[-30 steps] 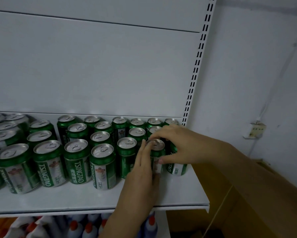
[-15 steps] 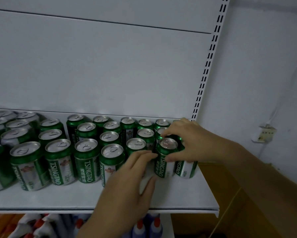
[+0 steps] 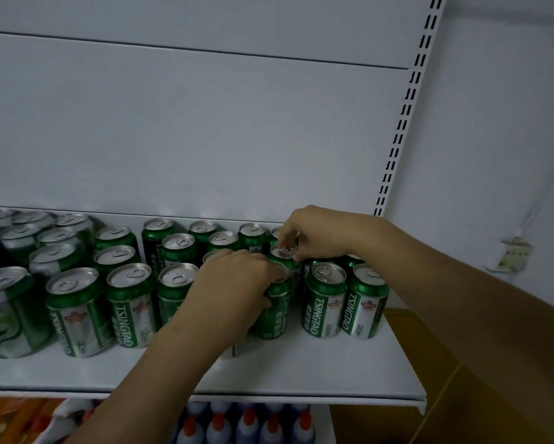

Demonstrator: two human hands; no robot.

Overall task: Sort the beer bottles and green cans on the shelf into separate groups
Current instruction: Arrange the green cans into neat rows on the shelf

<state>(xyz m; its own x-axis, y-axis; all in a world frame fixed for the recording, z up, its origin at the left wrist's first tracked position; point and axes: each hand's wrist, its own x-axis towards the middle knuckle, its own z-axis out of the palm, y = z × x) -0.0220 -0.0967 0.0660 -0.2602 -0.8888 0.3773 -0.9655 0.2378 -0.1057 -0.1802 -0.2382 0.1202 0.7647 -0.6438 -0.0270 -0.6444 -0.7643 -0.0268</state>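
Left grip (image 3: 234, 277) is curled over the top of a front can (image 3: 274, 312). Right grip (image 3: 315, 233) pinches the rim of the rear can (image 3: 284, 252) just behind it. Both stand upright on the shelf (image 3: 301, 373), packed among other cans (image 3: 131, 302). They are probably full, so heavy, stiff and slick-walled. A hold round the body would be safer than one on the rim.

1. Single head-worn view, looking forward and slightly down, close behind the left hand (image 3: 234, 280) and right hand (image 3: 317, 235).
2. The shelf (image 3: 301, 370) lies under both hands, the cans (image 3: 128, 302) around them, mid-frame.
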